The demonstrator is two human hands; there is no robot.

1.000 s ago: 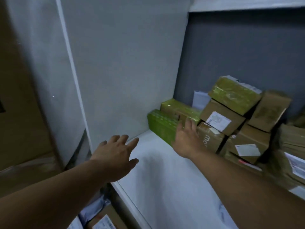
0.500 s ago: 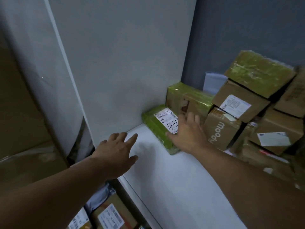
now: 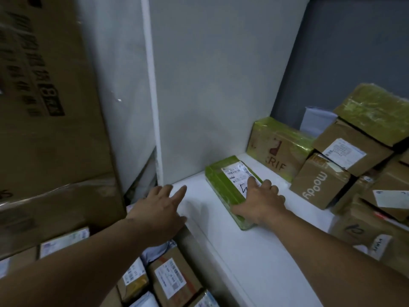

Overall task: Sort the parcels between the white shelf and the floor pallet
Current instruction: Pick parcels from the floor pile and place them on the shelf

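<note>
The right hand (image 3: 260,201) lies flat on top of a flat green parcel (image 3: 229,191), which rests on the white shelf (image 3: 254,251) near the shelf's left wall. The fingers (image 3: 251,181) are spread over the white label (image 3: 240,175) of this parcel and the thumb goes along its near long edge, so the hand presses on it more than it closes around it; a full grasp is not visible. The left hand (image 3: 161,209) is open, with the fingers stretched out, and it holds nothing; it hovers at the front left corner of the shelf, beside the white side panel (image 3: 210,89). Behind the flat parcel stands a brown box wrapped in green film (image 3: 277,147), and to the right of it there is a pile of cardboard boxes, one with the word "Moody" (image 3: 318,181) on its side. Below the shelf edge, on the left, more labelled parcels (image 3: 172,278) lie close together, and a big cardboard carton (image 3: 44,107) stands at the far left.
</note>
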